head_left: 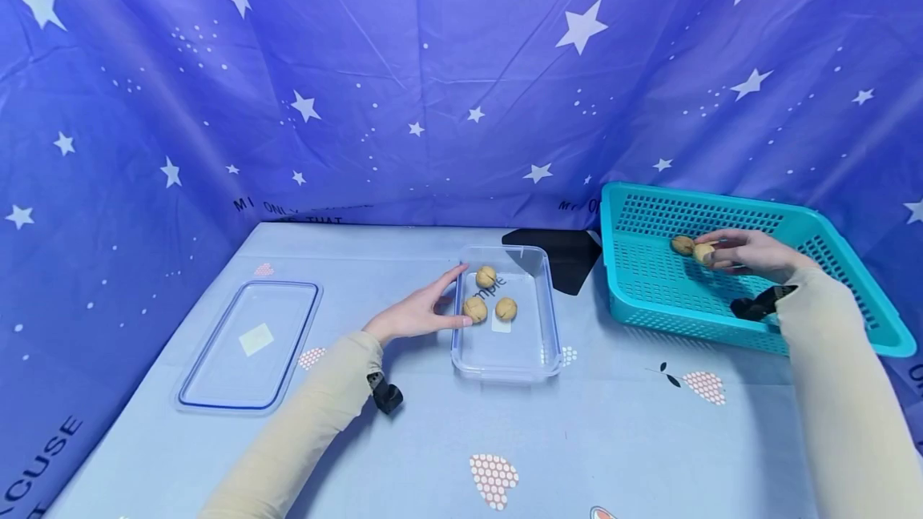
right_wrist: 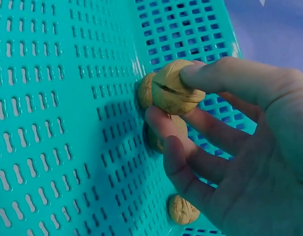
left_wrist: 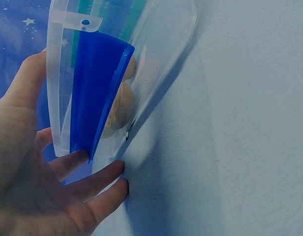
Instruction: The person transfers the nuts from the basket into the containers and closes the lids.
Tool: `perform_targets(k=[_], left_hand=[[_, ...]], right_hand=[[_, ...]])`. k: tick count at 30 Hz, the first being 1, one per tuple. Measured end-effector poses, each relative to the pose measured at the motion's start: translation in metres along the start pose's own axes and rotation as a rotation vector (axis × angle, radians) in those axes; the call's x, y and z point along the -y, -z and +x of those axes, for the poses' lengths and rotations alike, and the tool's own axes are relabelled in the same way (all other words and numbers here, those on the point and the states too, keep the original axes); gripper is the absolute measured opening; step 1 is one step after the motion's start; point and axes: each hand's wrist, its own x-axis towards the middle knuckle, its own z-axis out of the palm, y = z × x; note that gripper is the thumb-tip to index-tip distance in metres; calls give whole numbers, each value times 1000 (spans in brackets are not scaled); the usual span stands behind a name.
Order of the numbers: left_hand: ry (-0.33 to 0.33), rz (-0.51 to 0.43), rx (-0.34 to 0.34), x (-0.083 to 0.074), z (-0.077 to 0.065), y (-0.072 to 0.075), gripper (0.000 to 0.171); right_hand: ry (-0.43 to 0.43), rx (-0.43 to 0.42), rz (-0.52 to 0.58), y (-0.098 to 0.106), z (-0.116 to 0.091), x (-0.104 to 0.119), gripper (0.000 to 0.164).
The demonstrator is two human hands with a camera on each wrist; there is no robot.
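teal plastic basket stands at right on the desk; inside it the right grip pinches one walnut. better to hold firmly, clear of other walnuts, while the spread-open left grip touches the clear box at its left side.

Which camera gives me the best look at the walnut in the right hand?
The right wrist view: there the walnut is large, its dark crack clear. The head view shows it small, partly covered by the right hand. The left wrist view doesn't show it.
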Motion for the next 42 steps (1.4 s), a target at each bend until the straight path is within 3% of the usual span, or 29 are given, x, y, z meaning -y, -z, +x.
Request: perform_targets(k=[11,19,27,42], left_hand=[[7,-28,4,3,0,-1,94],[1,-14,1,2,-2,-1,94],[19,-23,4,3,0,-1,93],[5,0,11,1,-1,-1,94]], right_hand=[[80,-10,42,7,-11,9,39],[87,-10,46,8,-16,24,33],[93,-19,-39,5,-15,31,50],[127,-43,-34,9,-27,43,43]])
